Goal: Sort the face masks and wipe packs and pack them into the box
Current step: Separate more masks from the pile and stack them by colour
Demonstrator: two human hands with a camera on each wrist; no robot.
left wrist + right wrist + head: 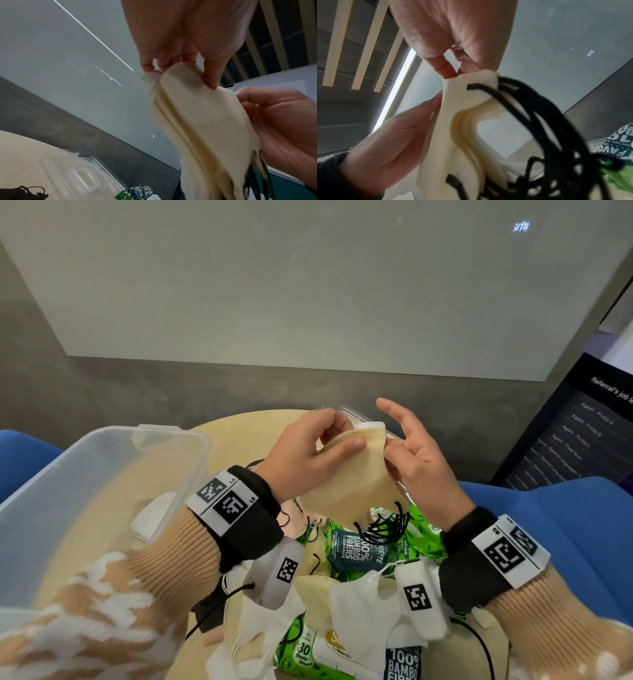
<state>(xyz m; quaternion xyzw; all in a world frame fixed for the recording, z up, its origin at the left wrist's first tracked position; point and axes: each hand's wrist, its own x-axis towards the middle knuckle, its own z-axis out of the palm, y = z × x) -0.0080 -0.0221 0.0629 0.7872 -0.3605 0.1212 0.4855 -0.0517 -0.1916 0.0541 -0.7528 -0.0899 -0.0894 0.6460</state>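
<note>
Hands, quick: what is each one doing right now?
Left hand: pinches the top of the beige masks.
Right hand: fingers spread, thumb side against the same masks; a grip cannot be told.

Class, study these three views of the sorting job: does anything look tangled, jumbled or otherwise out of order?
Yes. The black ear loops of the stack of beige fabric face masks held in both hands hang in a knot. Below, white masks and green wipe packs lie mixed in an overlapping heap on the round table, still unsorted beside the clear plastic box.
</note>
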